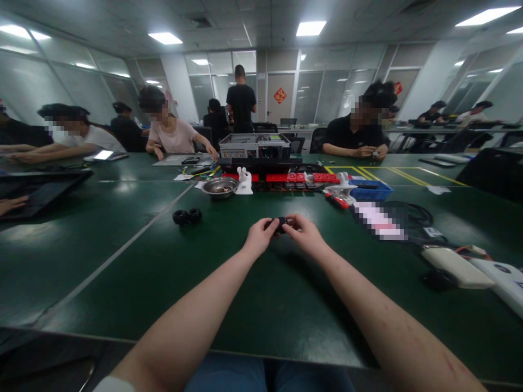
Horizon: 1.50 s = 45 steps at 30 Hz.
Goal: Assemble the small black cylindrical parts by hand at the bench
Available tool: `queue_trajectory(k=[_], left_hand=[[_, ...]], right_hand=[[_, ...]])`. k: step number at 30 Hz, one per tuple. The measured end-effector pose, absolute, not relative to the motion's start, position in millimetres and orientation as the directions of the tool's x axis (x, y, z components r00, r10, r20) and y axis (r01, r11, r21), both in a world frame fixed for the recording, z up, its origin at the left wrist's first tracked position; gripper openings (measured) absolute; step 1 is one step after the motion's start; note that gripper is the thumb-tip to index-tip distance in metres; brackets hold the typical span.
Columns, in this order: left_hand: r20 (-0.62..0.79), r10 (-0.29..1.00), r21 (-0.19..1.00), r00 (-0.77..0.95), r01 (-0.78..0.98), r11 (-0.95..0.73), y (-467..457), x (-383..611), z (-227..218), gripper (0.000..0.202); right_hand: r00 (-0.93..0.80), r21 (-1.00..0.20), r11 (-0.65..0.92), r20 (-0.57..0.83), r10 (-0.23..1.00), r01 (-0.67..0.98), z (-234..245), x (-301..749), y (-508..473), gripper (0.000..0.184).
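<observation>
Gripping a small black part [280,224] with both hands at once, pinched from one side by the left hand [258,236] and from the other by the right hand [307,235]. Holding it around the middle of the green counter [163,294], can't really tell if touching the surface or just above it, and can't make out much detail with so much of it covered. Looking left, got two black wheel-like pieces [187,216] side by side, well apart from the left hand. Farther back, can spot a metal bowl [206,188] with small bits inside, plus a white piece [244,184] upright just to the right of it. Over on the far right, can see a blue bin [372,194], with a red-handled tool [337,200] nearer and to the left. On the near right, got a cream-coloured box [460,268] lying flat.
</observation>
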<state>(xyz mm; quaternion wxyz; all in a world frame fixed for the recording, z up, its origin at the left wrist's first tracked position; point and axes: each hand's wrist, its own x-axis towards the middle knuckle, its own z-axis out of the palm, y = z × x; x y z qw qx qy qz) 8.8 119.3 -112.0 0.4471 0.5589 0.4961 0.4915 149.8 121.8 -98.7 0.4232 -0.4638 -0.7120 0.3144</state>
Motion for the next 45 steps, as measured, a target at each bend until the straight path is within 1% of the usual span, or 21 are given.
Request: queue_trajectory(k=[2, 4, 6, 8, 10, 12, 13, 14, 16, 19, 20, 22, 25, 27, 28, 30, 33, 35, 37, 40, 45], left_hand=[[-0.129, 0.989, 0.99, 0.073, -0.041, 0.132, 123, 8, -113, 0.05], [-0.285, 0.947, 0.938, 0.15, -0.158, 0.307, 124, 6, -112, 0.052], [-0.368, 0.9, 0.877, 0.232, -0.235, 0.419, 123, 4, -110, 0.049], [-0.382, 0.876, 0.83, 0.293, -0.308, 0.465, 122, 2, -108, 0.042], [-0.337, 0.897, 0.82, 0.285, -0.379, 0.429, 122, 1, -107, 0.034], [-0.242, 0.947, 0.859, 0.213, -0.407, 0.311, 123, 1, -108, 0.028], [-0.179, 0.969, 0.895, 0.168, -0.381, 0.231, 124, 2, -108, 0.028], [-0.104, 0.987, 0.934, 0.126, -0.329, 0.14, 124, 2, -109, 0.029], [0.072, 0.995, 0.982, 0.071, -0.178, -0.058, 124, 3, -110, 0.034], [0.273, 0.959, 0.962, 0.076, -0.006, -0.274, 122, 3, -110, 0.041], [0.307, 0.948, 0.951, 0.086, 0.018, -0.31, 121, 3, -110, 0.042], [0.338, 0.937, 0.938, 0.091, 0.041, -0.343, 119, 4, -109, 0.043], [0.314, 0.948, 0.948, 0.048, 0.046, -0.316, 119, 5, -107, 0.042], [0.229, 0.973, 0.973, 0.011, 0.003, -0.229, 119, 5, -107, 0.041], [0.16, 0.987, 0.986, 0.008, -0.037, -0.16, 120, 5, -107, 0.041], [-0.03, 0.998, 0.991, 0.06, -0.132, 0.037, 121, 4, -107, 0.042], [-0.313, 0.922, 0.911, 0.229, -0.202, 0.36, 123, 0, -107, 0.049], [-0.404, 0.855, 0.852, 0.324, -0.208, 0.481, 124, -3, -107, 0.053], [-0.43, 0.818, 0.826, 0.381, -0.201, 0.527, 124, -7, -106, 0.054], [-0.447, 0.793, 0.816, 0.414, -0.174, 0.551, 123, -9, -104, 0.052], [-0.436, 0.804, 0.826, 0.405, -0.174, 0.536, 122, -7, -103, 0.053]], right_hand=[[-0.309, -0.682, 0.557, 0.463, 0.831, 0.475, -96, 149, 117, 0.034], [-0.401, -0.538, 0.671, 0.541, 0.739, 0.51, -91, 148, 110, 0.037], [-0.464, -0.444, 0.734, 0.575, 0.673, 0.514, -85, 147, 105, 0.037], [-0.489, -0.414, 0.758, 0.587, 0.646, 0.505, -82, 146, 101, 0.039], [-0.463, -0.445, 0.741, 0.586, 0.665, 0.502, -81, 145, 101, 0.044], [-0.375, -0.535, 0.67, 0.563, 0.737, 0.514, -85, 145, 104, 0.051], [-0.305, -0.597, 0.605, 0.532, 0.79, 0.526, -88, 146, 107, 0.052], [-0.227, -0.664, 0.521, 0.481, 0.847, 0.536, -90, 146, 111, 0.049], [-0.11, -0.789, 0.318, 0.308, 0.945, 0.525, -95, 148, 118, 0.04], [-0.121, -0.907, 0.04, -0.012, 0.993, 0.419, -100, 151, 127, 0.039], [-0.152, -0.93, -0.011, -0.072, 0.986, 0.367, -100, 152, 129, 0.037], [-0.194, -0.962, -0.027, -0.082, 0.978, 0.271, -100, 152, 131, 0.032], [-0.23, -0.971, 0.082, 0.03, 0.973, 0.223, -99, 153, 130, 0.025], [-0.251, -0.933, 0.227, 0.157, 0.955, 0.28, -98, 153, 127, 0.017], [-0.264, -0.887, 0.32, 0.239, 0.935, 0.331, -97, 154, 126, 0.017], [-0.303, -0.734, 0.504, 0.404, 0.863, 0.455, -95, 153, 120, 0.028], [-0.416, -0.467, 0.675, 0.544, 0.729, 0.571, -88, 151, 109, 0.036], [-0.492, -0.344, 0.739, 0.574, 0.654, 0.58, -83, 148, 103, 0.037], [-0.538, -0.286, 0.769, 0.577, 0.614, 0.571, -79, 146, 98, 0.038], [-0.561, -0.266, 0.778, 0.566, 0.604, 0.57, -75, 146, 96, 0.038], [-0.558, -0.287, 0.77, 0.554, 0.618, 0.57, -74, 146, 95, 0.039]])
